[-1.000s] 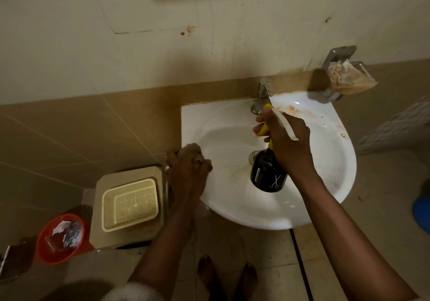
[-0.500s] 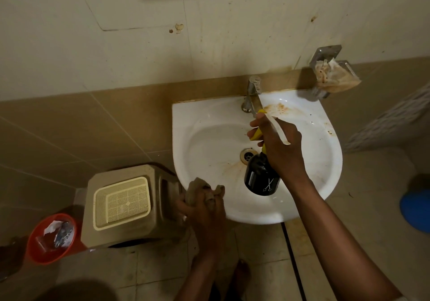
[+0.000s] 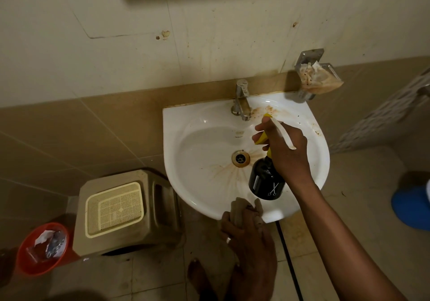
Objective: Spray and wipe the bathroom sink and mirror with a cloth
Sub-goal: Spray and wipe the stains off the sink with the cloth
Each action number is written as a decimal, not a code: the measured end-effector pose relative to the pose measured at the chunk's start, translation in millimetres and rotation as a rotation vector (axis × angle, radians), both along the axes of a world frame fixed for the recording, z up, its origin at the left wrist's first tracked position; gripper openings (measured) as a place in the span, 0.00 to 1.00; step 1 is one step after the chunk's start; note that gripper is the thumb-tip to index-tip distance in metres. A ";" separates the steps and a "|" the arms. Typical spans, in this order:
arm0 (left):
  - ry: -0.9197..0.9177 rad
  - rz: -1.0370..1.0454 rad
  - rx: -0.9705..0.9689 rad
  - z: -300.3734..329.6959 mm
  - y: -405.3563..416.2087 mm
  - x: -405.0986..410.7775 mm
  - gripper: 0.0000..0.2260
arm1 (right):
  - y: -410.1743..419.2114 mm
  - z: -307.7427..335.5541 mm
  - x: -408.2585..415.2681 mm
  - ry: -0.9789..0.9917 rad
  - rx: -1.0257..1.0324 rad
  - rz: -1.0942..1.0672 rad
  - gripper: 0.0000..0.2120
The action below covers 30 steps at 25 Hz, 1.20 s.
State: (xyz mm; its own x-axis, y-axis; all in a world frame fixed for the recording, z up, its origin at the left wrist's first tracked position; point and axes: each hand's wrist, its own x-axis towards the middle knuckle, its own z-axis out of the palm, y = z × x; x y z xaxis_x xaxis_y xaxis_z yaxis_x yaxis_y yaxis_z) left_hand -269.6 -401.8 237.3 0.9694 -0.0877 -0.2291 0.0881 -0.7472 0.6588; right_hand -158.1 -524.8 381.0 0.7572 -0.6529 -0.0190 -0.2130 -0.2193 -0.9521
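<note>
The sink [image 3: 200, 184] hangs off the tiled wall, brown streaks fanning from its drain [image 3: 240, 158] and rust marks beside the tap [image 3: 242, 100]. Over the bowl the right hand [image 3: 286, 151] grips a black spray bottle [image 3: 266, 182], fingers curled round its yellow trigger, nozzle aimed at the stains, likely to wet them. At the front rim the left hand [image 3: 246, 235] clutches a bunched cloth [image 3: 244, 210], ready to wipe. A stool [image 3: 128, 210] stands just beside.

Glossy white ceramic sink [image 3: 200, 123], rust-stained; shiny metal tap [image 3: 241, 99]; glossy black plastic spray bottle [image 3: 265, 182]; soft, matt beige cloth [image 3: 239, 210]; dull, scuffed plastic stool [image 3: 130, 210]; smooth red plastic bin [image 3: 30, 263]; matt tiled wall [image 3: 69, 133]
</note>
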 end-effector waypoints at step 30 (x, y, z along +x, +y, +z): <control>-0.320 -0.268 0.202 -11.9 113.0 297.5 0.26 | 17.2 -8.8 3.0 0.101 0.151 0.154 0.15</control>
State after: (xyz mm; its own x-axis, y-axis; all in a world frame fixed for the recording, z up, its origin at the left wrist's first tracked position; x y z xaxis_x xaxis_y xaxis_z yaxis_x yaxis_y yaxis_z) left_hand 27.8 -288.7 225.4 0.9436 -0.3288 0.0393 -0.3092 -0.8322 0.4603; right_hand -155.1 -507.6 372.2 0.8372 -0.5136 -0.1882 -0.2836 -0.1134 -0.9522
